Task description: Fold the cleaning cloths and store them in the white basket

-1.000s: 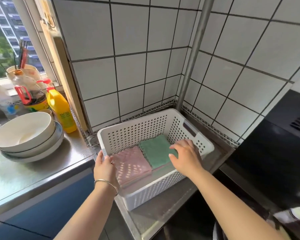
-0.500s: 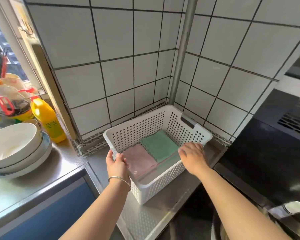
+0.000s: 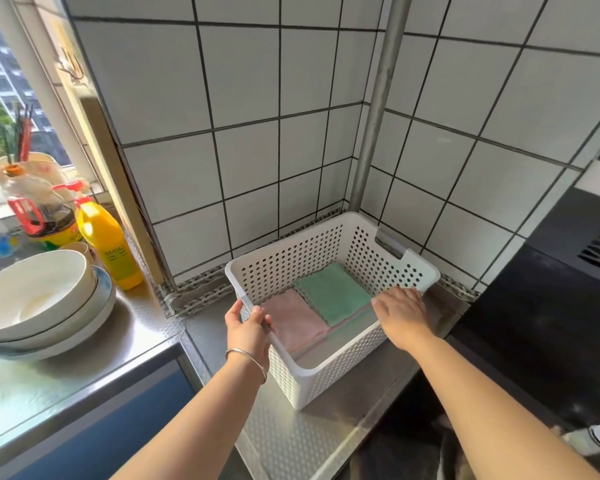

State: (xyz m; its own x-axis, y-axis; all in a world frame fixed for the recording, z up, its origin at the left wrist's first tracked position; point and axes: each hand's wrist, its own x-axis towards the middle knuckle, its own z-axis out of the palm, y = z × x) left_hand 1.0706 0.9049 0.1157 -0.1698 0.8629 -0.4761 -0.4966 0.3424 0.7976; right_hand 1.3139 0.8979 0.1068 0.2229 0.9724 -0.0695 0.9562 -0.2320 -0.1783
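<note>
A white perforated basket (image 3: 291, 265) stands on the steel counter in the tiled corner. Inside it lie a folded pink cloth (image 3: 293, 318) on the left and a folded green cloth (image 3: 333, 292) on the right, side by side and flat. My left hand (image 3: 248, 329) grips the basket's left rim, thumb inside and fingers outside. My right hand (image 3: 400, 311) rests over the basket's right rim, fingers curled onto its edge. A metal bangle sits on my left wrist.
A stack of white bowls (image 3: 39, 303) sits at left on the counter (image 3: 146, 334). A yellow bottle (image 3: 106, 244) and jars stand by the window. A metal pipe (image 3: 378, 109) runs up the corner behind the basket. A dark stove surface (image 3: 534, 323) lies at right.
My right hand left the green cloth and moved to the basket's right rim. The basket has slid back toward the tiled corner with both hands on it.
</note>
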